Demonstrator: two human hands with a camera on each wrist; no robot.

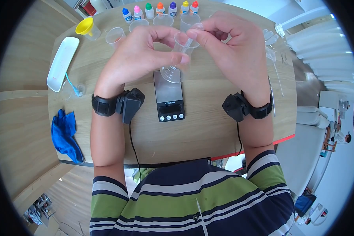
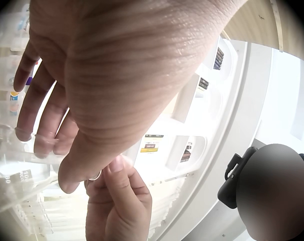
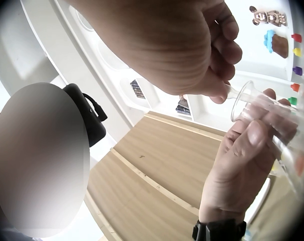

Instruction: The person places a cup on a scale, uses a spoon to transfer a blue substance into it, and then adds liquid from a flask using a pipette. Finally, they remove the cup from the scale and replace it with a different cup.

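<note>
The left hand grips a clear vessel by its narrower upper part, thumb on the near side; its wide round base hangs above a black digital scale. Close to the vessel's mouth, the right hand pinches the end of a thin clear piece between thumb and forefinger; its lower part reaches into or behind the rim, which I cannot tell. In the right wrist view the left hand has its fingers around the vessel's flared mouth, beside the right thumb. The left wrist view shows the right hand pinching.
Small bottles with coloured caps line the far edge, with clear cups before them. At left are a yellow-rimmed cup, a white tray and a blue cloth. Thin rods lie at right.
</note>
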